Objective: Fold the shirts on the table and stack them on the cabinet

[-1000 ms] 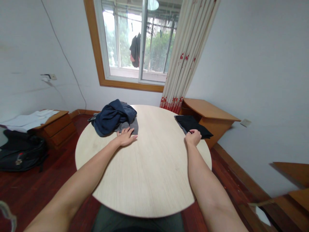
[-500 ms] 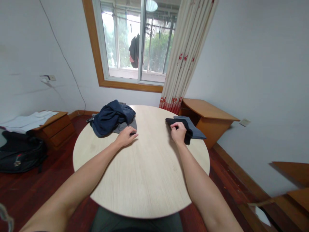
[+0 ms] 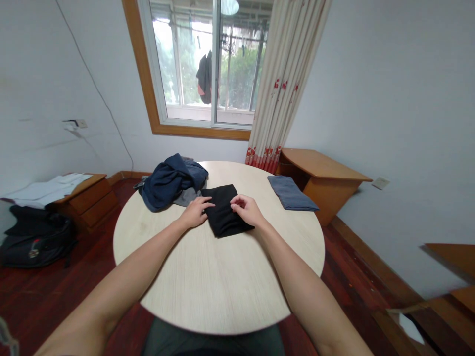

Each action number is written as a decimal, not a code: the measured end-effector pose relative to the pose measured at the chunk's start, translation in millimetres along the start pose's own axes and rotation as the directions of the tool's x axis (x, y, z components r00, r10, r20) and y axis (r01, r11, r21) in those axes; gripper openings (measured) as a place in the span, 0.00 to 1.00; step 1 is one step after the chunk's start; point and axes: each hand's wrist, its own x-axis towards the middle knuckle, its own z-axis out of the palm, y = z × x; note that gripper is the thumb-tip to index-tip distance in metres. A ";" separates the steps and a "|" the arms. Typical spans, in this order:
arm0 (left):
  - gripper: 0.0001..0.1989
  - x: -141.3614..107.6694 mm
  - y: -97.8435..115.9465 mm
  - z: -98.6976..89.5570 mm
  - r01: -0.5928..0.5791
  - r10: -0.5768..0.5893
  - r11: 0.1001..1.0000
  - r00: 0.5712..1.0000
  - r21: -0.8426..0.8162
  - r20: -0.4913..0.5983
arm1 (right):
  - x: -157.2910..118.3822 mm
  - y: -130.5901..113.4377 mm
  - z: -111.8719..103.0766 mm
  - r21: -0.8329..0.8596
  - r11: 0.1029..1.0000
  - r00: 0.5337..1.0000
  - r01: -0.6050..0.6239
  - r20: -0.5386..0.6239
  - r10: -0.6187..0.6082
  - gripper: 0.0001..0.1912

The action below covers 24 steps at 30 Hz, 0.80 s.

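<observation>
Black cloth point(image 3: 225, 217), folded flat at middle of table point(image 3: 222, 282), beneath left hand point(image 3: 193, 212), fingers spread, and right hand point(image 3: 248, 211), fingers curled, pinch unclear; already-folded blue-grey cloth point(image 3: 291, 193), table's right; navy clothes point(image 3: 170, 180), table's left, unfolded.

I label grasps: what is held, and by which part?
Black cloth: left hand at its left edge, right hand over its right side; any grip unclear.
</observation>
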 end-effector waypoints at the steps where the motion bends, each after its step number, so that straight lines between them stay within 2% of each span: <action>1: 0.25 0.6 0.5 -0.2 -0.001 0.001 1.000 1.000 0.001 -0.001 | 1.9 9.2 -7.7 -0.070 0.997 0.997 -0.008 -0.081 0.002 0.08; 3: 0.24 1.6 1.1 -0.6 -0.001 0.001 1.000 1.000 -0.003 -0.006 | 4.1 27.6 -20.3 -0.159 0.986 0.982 -0.058 -0.186 0.028 0.08; 4: 0.24 2.0 1.2 -0.7 -0.002 0.002 1.000 1.000 -0.008 -0.009 | 4.4 35.7 -24.9 -0.169 0.981 0.980 -0.094 -0.192 0.061 0.08; 8: 0.26 2.5 -0.7 -0.5 -0.011 0.011 1.000 1.000 -0.024 -0.020 | 1.8 53.5 -32.8 -0.146 0.975 0.986 -0.165 -0.010 0.165 0.16; 11: 0.25 2.1 -3.8 -0.3 -0.019 0.017 0.998 0.999 -0.055 -0.038 | -1.6 53.2 -33.2 -0.109 0.986 0.985 -0.129 0.102 0.140 0.27; 13: 0.23 1.8 -6.4 -0.3 -0.021 0.016 0.995 0.998 -0.095 -0.055 | -3.4 50.7 -33.3 -0.075 0.992 0.976 -0.103 0.184 0.116 0.30; 17: 0.20 1.4 -11.7 0.2 0.001 -0.015 0.982 0.997 -0.187 -0.074 | -5.1 45.7 -32.7 -0.119 0.993 0.960 -0.017 0.275 0.050 0.25; 24: 0.18 1.3 -15.1 -0.3 0.001 -0.027 0.962 0.995 -0.274 -0.093 | -4.2 29.3 -27.0 -0.320 0.940 0.969 0.121 0.243 -0.042 0.19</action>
